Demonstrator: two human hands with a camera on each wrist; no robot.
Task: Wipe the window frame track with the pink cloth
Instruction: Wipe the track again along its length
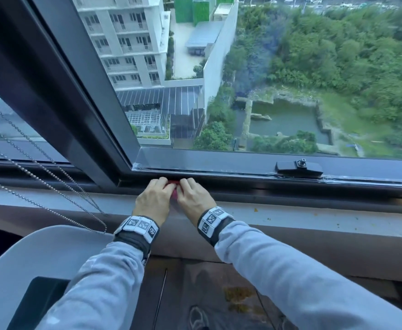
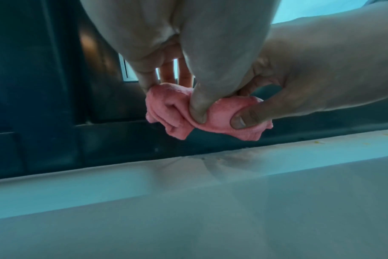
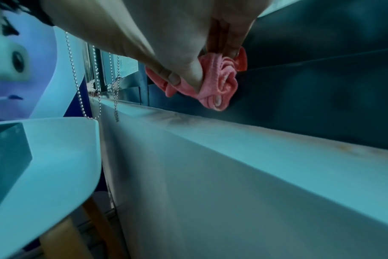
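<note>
A pale, speckled window sill (image 1: 290,217) runs across a high-rise room, and everything else sits relative to it: just above its inner edge the left hand (image 1: 153,201) and right hand (image 1: 193,200) meet side by side, thumbs and fingers of both pinching one bunched pink terry cloth (image 2: 202,115). The wad is rolled tight, probably so it fits the narrow dark metal window frame track (image 1: 278,186) directly behind the sill, where it presses near the frame's left corner. Farther beyond, a black window latch (image 1: 298,167) sits on the sash.
</note>
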